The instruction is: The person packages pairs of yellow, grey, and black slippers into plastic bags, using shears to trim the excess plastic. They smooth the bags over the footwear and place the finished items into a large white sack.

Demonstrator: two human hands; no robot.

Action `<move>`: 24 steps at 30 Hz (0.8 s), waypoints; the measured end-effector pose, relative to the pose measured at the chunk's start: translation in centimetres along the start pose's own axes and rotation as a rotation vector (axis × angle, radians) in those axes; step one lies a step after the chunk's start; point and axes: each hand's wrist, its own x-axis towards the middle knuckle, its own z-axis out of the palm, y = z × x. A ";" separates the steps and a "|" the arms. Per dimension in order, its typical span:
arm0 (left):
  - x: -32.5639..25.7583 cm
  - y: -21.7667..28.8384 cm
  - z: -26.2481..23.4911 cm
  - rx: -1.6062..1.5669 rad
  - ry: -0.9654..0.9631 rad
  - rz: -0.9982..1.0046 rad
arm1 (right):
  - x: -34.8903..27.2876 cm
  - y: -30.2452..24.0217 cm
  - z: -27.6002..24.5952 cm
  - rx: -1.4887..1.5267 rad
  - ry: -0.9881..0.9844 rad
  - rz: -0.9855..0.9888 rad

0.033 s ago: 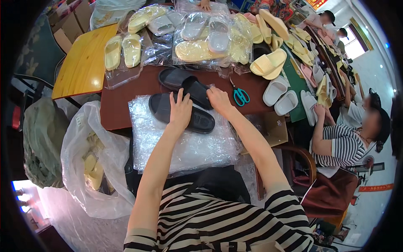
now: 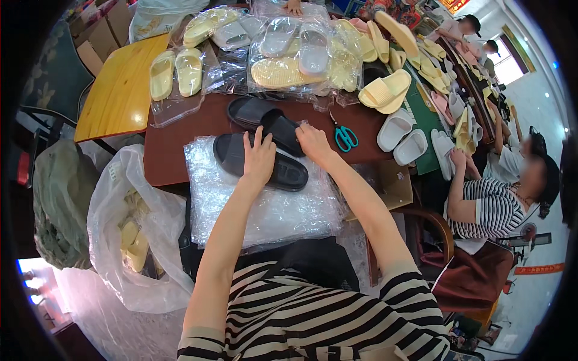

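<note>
Two black slippers lie side by side, slanting down to the right. On the near slipper (image 2: 292, 174) rests my left hand (image 2: 259, 159), its fingers bent over the middle part and somewhat apart, gripping it. My right hand (image 2: 313, 143) is closed on the right end of the far slipper (image 2: 250, 112), with the fingertips partly hidden. Beneath the near slipper is a flat stack of clear plastic bags (image 2: 289, 216), at the table's front edge. The far slipper sits mostly on the brown tabletop (image 2: 171, 153).
Teal-handled scissors (image 2: 346, 138) lie right of my right hand. Bagged yellow and grey slippers (image 2: 289, 71) are piled behind. Loose yellow (image 2: 385, 91) and white slippers (image 2: 411, 147) stand at the right. An open cardboard box (image 2: 394, 186) and a plastic sack (image 2: 141, 234) flank me. A co-worker (image 2: 497, 207) sits at right.
</note>
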 end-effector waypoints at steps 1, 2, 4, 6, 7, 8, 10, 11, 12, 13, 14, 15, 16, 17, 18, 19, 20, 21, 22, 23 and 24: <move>0.1 0.1 0.0 0.050 -0.026 0.000 | 0.3 0.1 0.2 -0.057 -0.026 -0.028; 0.2 0.1 0.1 0.099 -0.051 -0.001 | 0.3 0.2 0.3 -0.114 -0.052 -0.056; 0.0 -0.1 0.0 0.036 -0.026 -0.005 | 0.5 0.1 0.2 -0.101 -0.058 -0.100; 0.0 -0.2 0.0 -0.027 0.002 -0.008 | 0.3 0.5 0.0 -0.092 -0.062 -0.144; 0.0 -0.2 0.0 -0.030 0.003 -0.008 | 0.2 0.9 -0.1 -0.005 -0.046 -0.147; 0.1 -0.1 0.0 -0.033 0.004 -0.007 | 0.0 1.3 -0.3 0.080 -0.030 -0.149; 0.1 -0.2 0.1 0.021 -0.008 -0.014 | -0.1 1.6 -0.8 0.144 -0.054 -0.154; 0.1 -0.2 0.2 0.073 -0.023 -0.018 | -0.2 1.7 -1.1 0.207 -0.081 -0.155; 0.2 -0.2 0.1 0.077 -0.013 -0.016 | -0.4 1.8 -1.3 0.200 -0.073 -0.158; 0.1 -0.1 0.0 0.073 -0.029 -0.010 | -0.7 1.8 -1.5 0.261 -0.075 -0.146; 0.2 0.0 -0.1 0.069 -0.044 -0.003 | -0.7 2.0 -1.6 0.323 -0.077 -0.134; 0.0 0.0 0.0 0.076 -0.058 0.001 | -0.9 2.3 -1.7 0.385 -0.074 -0.120; -0.1 -0.1 0.0 0.075 -0.052 0.007 | -1.1 2.5 -1.7 0.379 -0.070 -0.117; -0.1 -0.1 0.0 0.018 -0.018 0.007 | -1.2 2.8 -1.6 0.430 -0.053 -0.078; -0.1 -0.2 0.0 -0.039 0.011 0.003 | -1.2 2.6 -1.8 0.484 -0.039 -0.040; 0.0 -0.2 0.0 -0.029 0.001 0.001 | -1.2 2.4 -1.8 0.483 -0.037 -0.039; 0.0 -0.3 0.0 -0.028 0.001 0.002 | -1.2 2.1 -1.9 0.485 -0.053 -0.008; 0.0 -0.4 0.0 -0.034 -0.004 0.001 | -1.1 1.9 -1.9 0.487 -0.068 0.022; 0.0 -0.4 -0.1 -0.039 -0.009 -0.002 | -1.0 1.7 -1.9 0.486 -0.067 0.021; -0.1 -0.3 -0.1 -0.038 -0.009 -0.002 | -0.9 1.4 -1.8 0.412 -0.057 -0.008; -0.1 -0.3 -0.1 -0.043 -0.008 -0.002 | -0.8 1.3 -1.7 0.337 -0.046 -0.036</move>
